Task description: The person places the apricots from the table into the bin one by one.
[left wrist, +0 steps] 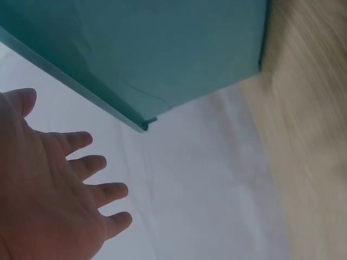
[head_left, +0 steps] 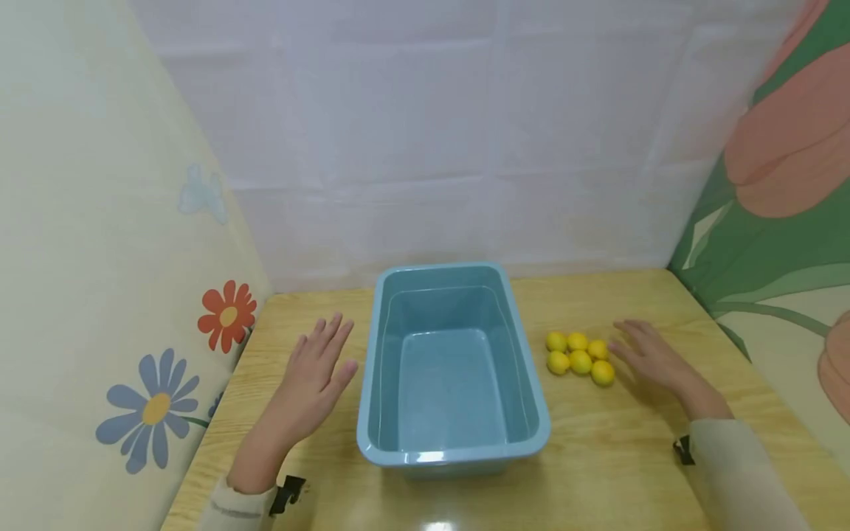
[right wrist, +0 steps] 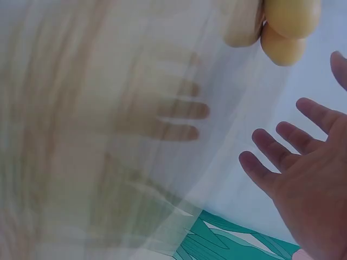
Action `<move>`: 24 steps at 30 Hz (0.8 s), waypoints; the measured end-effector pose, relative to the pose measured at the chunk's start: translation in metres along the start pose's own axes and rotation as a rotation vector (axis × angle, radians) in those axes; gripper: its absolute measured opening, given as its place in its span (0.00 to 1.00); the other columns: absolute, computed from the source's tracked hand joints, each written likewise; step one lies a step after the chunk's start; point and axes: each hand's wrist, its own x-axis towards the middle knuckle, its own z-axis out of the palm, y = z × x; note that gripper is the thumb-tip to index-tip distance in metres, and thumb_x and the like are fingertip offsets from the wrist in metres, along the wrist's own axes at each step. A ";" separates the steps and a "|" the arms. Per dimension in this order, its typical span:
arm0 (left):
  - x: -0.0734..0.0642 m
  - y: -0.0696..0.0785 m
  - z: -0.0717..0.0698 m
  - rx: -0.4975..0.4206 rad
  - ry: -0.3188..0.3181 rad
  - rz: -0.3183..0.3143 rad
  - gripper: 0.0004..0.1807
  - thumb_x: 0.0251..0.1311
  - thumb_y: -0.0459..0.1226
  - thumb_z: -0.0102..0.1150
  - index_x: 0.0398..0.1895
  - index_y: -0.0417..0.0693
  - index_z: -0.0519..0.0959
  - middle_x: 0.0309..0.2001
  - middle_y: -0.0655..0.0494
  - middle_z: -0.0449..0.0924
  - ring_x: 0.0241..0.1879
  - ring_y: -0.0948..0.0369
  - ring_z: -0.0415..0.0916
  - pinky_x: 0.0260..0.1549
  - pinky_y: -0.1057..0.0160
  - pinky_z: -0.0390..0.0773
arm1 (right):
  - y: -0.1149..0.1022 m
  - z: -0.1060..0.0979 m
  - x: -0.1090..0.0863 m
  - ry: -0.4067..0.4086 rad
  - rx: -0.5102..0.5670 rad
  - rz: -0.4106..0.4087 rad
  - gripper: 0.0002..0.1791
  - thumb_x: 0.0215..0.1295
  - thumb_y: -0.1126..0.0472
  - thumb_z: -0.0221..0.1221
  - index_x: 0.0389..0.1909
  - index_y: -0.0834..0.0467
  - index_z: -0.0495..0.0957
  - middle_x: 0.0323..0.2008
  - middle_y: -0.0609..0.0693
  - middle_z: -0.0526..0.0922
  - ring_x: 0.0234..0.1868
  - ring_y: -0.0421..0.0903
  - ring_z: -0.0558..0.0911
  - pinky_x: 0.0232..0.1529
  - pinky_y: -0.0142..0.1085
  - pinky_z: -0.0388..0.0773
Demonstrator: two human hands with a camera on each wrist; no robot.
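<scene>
A deep blue plastic basin point(head_left: 454, 450) stands on the wooden table with nothing inside it. To its right lies a tight cluster of several yellow lemons point(head_left: 581, 362); some lemons point(right wrist: 293, 19) also show at the top of the right wrist view. My left hand point(head_left: 308, 387) hovers beside the basin's left side, fingers straight and spread, holding nothing. In the left wrist view the basin's outer wall point(left wrist: 195, 49) rises past that hand point(left wrist: 54, 184). My right hand point(head_left: 654, 358) is held just right of the lemons, its fingers extended and empty.
The glossy wooden table point(head_left: 624, 472) runs back to a white cloth wall point(head_left: 412, 147). A flower-printed panel point(head_left: 153, 280) borders the left, and a green and pink printed panel point(head_left: 790, 243) the right. Dark clips sit at both sleeve cuffs.
</scene>
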 end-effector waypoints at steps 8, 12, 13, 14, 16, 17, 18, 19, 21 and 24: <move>-0.001 0.021 -0.004 0.004 -0.006 0.056 0.35 0.77 0.51 0.45 0.82 0.53 0.53 0.82 0.50 0.47 0.81 0.46 0.37 0.75 0.37 0.38 | 0.000 0.006 0.002 -0.056 -0.011 0.016 0.38 0.80 0.46 0.48 0.73 0.73 0.58 0.72 0.78 0.52 0.69 0.79 0.55 0.65 0.75 0.53; -0.001 0.028 -0.005 0.025 -0.014 0.071 0.35 0.77 0.51 0.45 0.82 0.56 0.52 0.82 0.51 0.46 0.81 0.45 0.38 0.75 0.37 0.39 | 0.000 0.007 0.004 -0.065 -0.016 0.014 0.38 0.79 0.44 0.49 0.72 0.73 0.60 0.72 0.78 0.52 0.70 0.78 0.55 0.65 0.74 0.54; -0.001 0.030 -0.005 0.032 -0.018 0.075 0.35 0.77 0.52 0.45 0.82 0.56 0.52 0.82 0.52 0.46 0.81 0.45 0.38 0.75 0.36 0.40 | -0.001 0.007 0.004 -0.069 -0.016 0.017 0.38 0.79 0.44 0.50 0.72 0.73 0.61 0.72 0.78 0.52 0.70 0.78 0.55 0.65 0.74 0.54; -0.001 0.032 -0.005 0.038 -0.022 0.080 0.35 0.77 0.52 0.45 0.82 0.56 0.52 0.82 0.51 0.46 0.81 0.44 0.38 0.75 0.36 0.40 | -0.002 0.007 0.005 -0.072 -0.015 0.018 0.38 0.78 0.44 0.50 0.72 0.73 0.61 0.71 0.78 0.53 0.70 0.78 0.55 0.65 0.74 0.54; -0.001 0.036 -0.005 0.048 -0.037 0.086 0.36 0.77 0.52 0.45 0.82 0.56 0.51 0.82 0.52 0.46 0.81 0.44 0.38 0.74 0.35 0.42 | -0.003 0.008 0.006 -0.077 -0.019 0.020 0.38 0.78 0.43 0.50 0.71 0.73 0.62 0.71 0.78 0.53 0.69 0.78 0.55 0.65 0.74 0.54; -0.001 0.038 -0.005 0.055 -0.046 0.088 0.36 0.77 0.53 0.45 0.82 0.55 0.51 0.82 0.52 0.46 0.81 0.44 0.37 0.74 0.34 0.42 | -0.003 0.008 0.006 -0.081 -0.021 0.020 0.38 0.78 0.43 0.50 0.70 0.73 0.63 0.71 0.79 0.53 0.69 0.78 0.55 0.65 0.74 0.54; -0.001 0.040 -0.005 0.060 -0.054 0.090 0.36 0.77 0.53 0.45 0.82 0.55 0.51 0.82 0.52 0.45 0.81 0.45 0.37 0.74 0.34 0.42 | -0.004 0.008 0.006 -0.084 -0.023 0.021 0.38 0.78 0.44 0.50 0.70 0.73 0.63 0.71 0.79 0.53 0.69 0.79 0.55 0.65 0.74 0.54; -0.001 0.042 -0.005 0.065 -0.064 0.089 0.36 0.77 0.54 0.45 0.82 0.55 0.51 0.82 0.53 0.45 0.81 0.45 0.37 0.74 0.34 0.42 | -0.004 0.008 0.007 -0.086 -0.027 0.019 0.37 0.78 0.44 0.50 0.70 0.74 0.64 0.70 0.79 0.54 0.69 0.79 0.56 0.64 0.74 0.54; -0.003 0.045 -0.004 0.072 -0.079 0.087 0.37 0.76 0.55 0.45 0.82 0.56 0.51 0.82 0.54 0.44 0.81 0.46 0.37 0.74 0.34 0.42 | -0.004 0.008 0.008 -0.089 -0.033 0.014 0.37 0.79 0.45 0.50 0.69 0.74 0.65 0.70 0.79 0.54 0.68 0.79 0.56 0.64 0.74 0.55; -0.005 0.049 -0.003 0.084 -0.091 0.092 0.37 0.76 0.55 0.45 0.82 0.56 0.52 0.82 0.55 0.43 0.81 0.46 0.37 0.74 0.35 0.43 | -0.005 0.009 0.008 -0.101 -0.038 0.012 0.36 0.79 0.45 0.51 0.67 0.74 0.66 0.69 0.80 0.55 0.67 0.80 0.57 0.64 0.74 0.56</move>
